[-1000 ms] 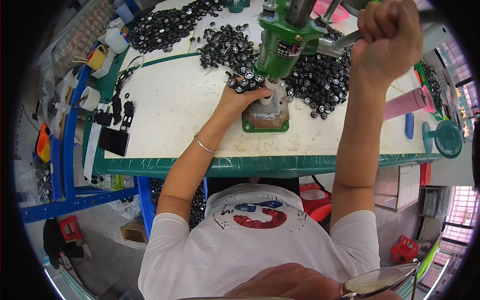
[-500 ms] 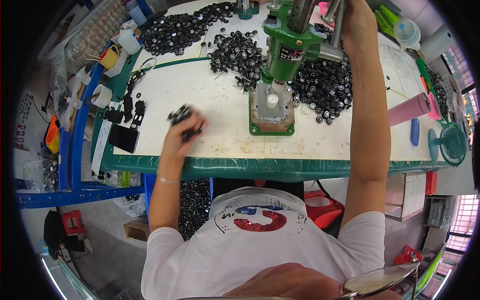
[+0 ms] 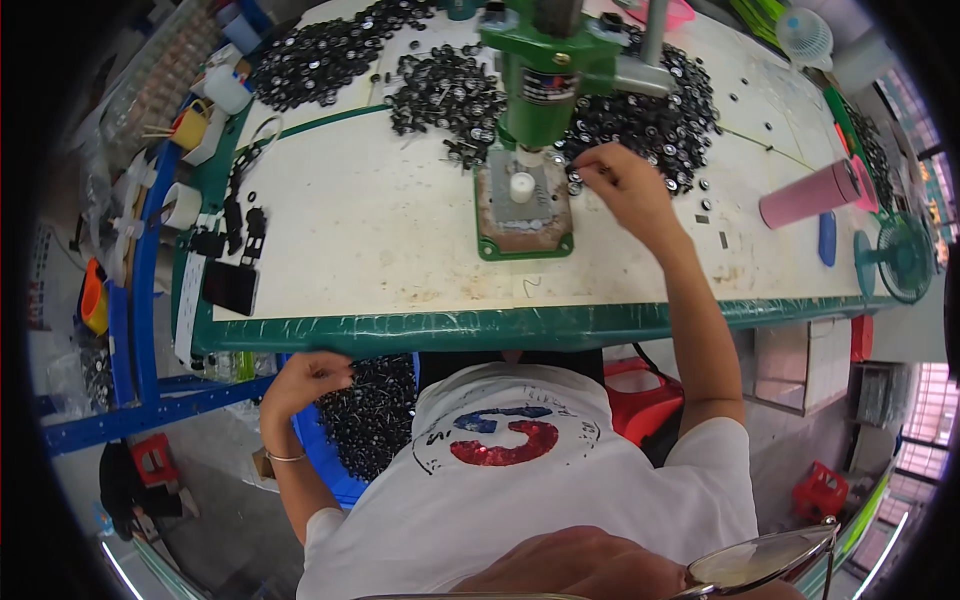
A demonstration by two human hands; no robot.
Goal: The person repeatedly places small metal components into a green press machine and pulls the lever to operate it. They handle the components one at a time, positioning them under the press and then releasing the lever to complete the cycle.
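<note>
My right hand (image 3: 630, 195) reaches to the edge of the right-hand pile of small black wheels (image 3: 655, 125), its thumb and fingertips pinched on a small black wheel, mostly hidden by the fingers. Just left of it stands the green hand press (image 3: 540, 90). On the press's base plate (image 3: 525, 238), a white round peg (image 3: 521, 186) sits under the ram. My left hand (image 3: 308, 383) hangs below the table's front edge, over the blue bin (image 3: 345, 488) full of black wheel parts (image 3: 365, 425). Its fingers are loosely curved and apart, with nothing visible in them.
Wheels on metal axles (image 3: 448, 95) lie left of the press, with another wheel pile (image 3: 325, 60) behind. A phone (image 3: 230, 288) and black plastic parts (image 3: 255, 232) lie at the left. At the right are a pink bottle (image 3: 808, 195) and a green fan (image 3: 903, 260).
My left hand has moved from the tabletop down to the bin, and the black part it held is gone from it. My right hand has left the press lever for the wheel pile.
</note>
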